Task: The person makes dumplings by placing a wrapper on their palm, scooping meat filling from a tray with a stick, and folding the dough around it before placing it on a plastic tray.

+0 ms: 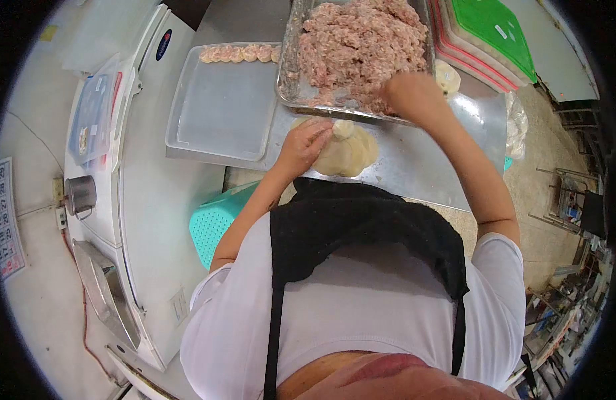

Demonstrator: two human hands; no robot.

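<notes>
Head view, looking straight down past a white shirt and black apron onto the steel table. Left hand is low at ten o'clock of the stack of round dumpling wrappers. Its fingers are bent close together, tips down on the top wrapper's edge, though I can't tell whether they actually pinch it. Right hand is up at one o'clock of that stack, right at the near rim of the steel pan. Knuckles face us and the fingers curl away toward the minced meat, so whether they're spread or closed on anything is hidden.

The wrappers lie flat on the table, just below the pan's near edge, between the two hands. The meat heaps the pan at twelve o'clock. At ten o'clock of the wrappers sits a clear plastic tray, with one row of folded dumplings along its far edge. Green-topped boards are stacked at two o'clock. At eight o'clock a teal basket peeks out beside a white chest freezer, and a steel mug stands further left.
</notes>
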